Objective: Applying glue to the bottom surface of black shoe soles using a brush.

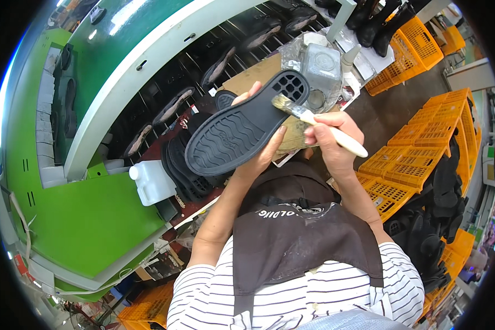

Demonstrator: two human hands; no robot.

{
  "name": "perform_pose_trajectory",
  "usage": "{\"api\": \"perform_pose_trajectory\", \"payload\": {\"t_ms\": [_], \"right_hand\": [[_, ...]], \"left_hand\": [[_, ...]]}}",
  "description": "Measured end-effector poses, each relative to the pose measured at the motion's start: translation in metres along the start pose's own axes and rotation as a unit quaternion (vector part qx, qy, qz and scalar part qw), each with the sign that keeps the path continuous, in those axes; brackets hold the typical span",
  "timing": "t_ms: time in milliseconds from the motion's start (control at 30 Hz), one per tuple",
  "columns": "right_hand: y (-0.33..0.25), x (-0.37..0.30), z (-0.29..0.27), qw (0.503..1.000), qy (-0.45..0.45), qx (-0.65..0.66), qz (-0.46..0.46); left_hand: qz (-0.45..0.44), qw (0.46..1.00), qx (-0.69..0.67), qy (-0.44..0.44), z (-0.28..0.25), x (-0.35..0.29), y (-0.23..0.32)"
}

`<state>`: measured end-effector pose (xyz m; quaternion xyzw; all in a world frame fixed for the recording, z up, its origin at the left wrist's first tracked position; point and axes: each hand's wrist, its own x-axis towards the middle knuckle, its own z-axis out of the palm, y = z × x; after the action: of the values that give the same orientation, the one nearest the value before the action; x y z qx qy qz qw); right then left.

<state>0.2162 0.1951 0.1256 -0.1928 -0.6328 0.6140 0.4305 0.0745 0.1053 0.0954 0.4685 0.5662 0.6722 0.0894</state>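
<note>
A black rubber shoe sole is gripped at its waist by my left hand, the thumb on the near edge and fingertips showing past the far edge. Wavy ridges cover its broad end, and a grid of square hollows fills the heel end. My right hand is closed round the pale handle of a paintbrush. The brush's bristles lie against the sole beside the heel grid. Beyond the heel stands a translucent square container wrapped in plastic film. More black soles are stacked under and left of the held one.
A white plastic jug stands left of the stack. Behind runs a rack carrying several shoe parts, beside a green machine. Orange crates line the right side, with black shoe parts heaped there. Black boots stand at the back right.
</note>
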Motion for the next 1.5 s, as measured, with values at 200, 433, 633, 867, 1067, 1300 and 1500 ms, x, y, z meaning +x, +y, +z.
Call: {"api": "perform_pose_trajectory", "payload": {"t_ms": [200, 433, 633, 867, 1067, 1300, 1500], "right_hand": [[-0.002, -0.003, 0.018, 0.998, -0.046, -0.026, -0.018], [-0.009, -0.016, 0.042, 0.993, -0.11, 0.036, 0.021], [-0.011, -0.01, 0.046, 0.985, -0.166, -0.002, -0.054], [-0.02, 0.012, 0.039, 0.979, -0.2, 0.012, -0.032], [-0.023, 0.036, 0.034, 0.983, -0.18, 0.03, 0.036], [-0.008, 0.058, 0.023, 0.982, -0.188, -0.004, 0.015], [-0.015, 0.051, 0.025, 0.97, -0.24, -0.004, 0.03]], "left_hand": [[0.0, 0.999, -0.043, -0.001, 0.01, -0.006, -0.007], [-0.305, 0.827, -0.472, -0.004, 0.022, -0.019, -0.043], [-0.273, 0.856, -0.439, -0.003, 0.024, -0.02, -0.022], [-0.1, 0.957, -0.002, -0.274, -0.009, -0.024, 0.0], [-0.183, 0.922, -0.095, -0.329, -0.035, -0.025, 0.012], [-0.294, 0.879, -0.325, -0.189, -0.042, -0.028, 0.029], [-0.362, 0.833, -0.408, -0.093, -0.049, -0.037, 0.026]]}}
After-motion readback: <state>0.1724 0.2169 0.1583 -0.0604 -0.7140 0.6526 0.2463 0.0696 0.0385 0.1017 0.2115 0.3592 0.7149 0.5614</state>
